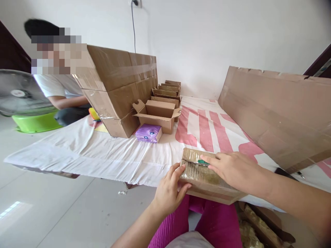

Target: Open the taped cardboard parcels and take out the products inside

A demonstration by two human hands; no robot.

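A tape-covered cardboard box lies at the near edge of the cloth-covered table, just above my lap. My left hand grips its left end, with the fingertips on top and the thumb on the near side. Over the top of the box, my right hand is closed on a green-handled knife. The slim metal blade points left and lies along the taped seam close to my left fingertips. Part of the handle is hidden by my right fingers.
A purple patterned tissue pack sits before an open carton, with several more open cartons behind. Taped boxes are stacked left, beside a seated person and a fan. A large cardboard sheet stands right.
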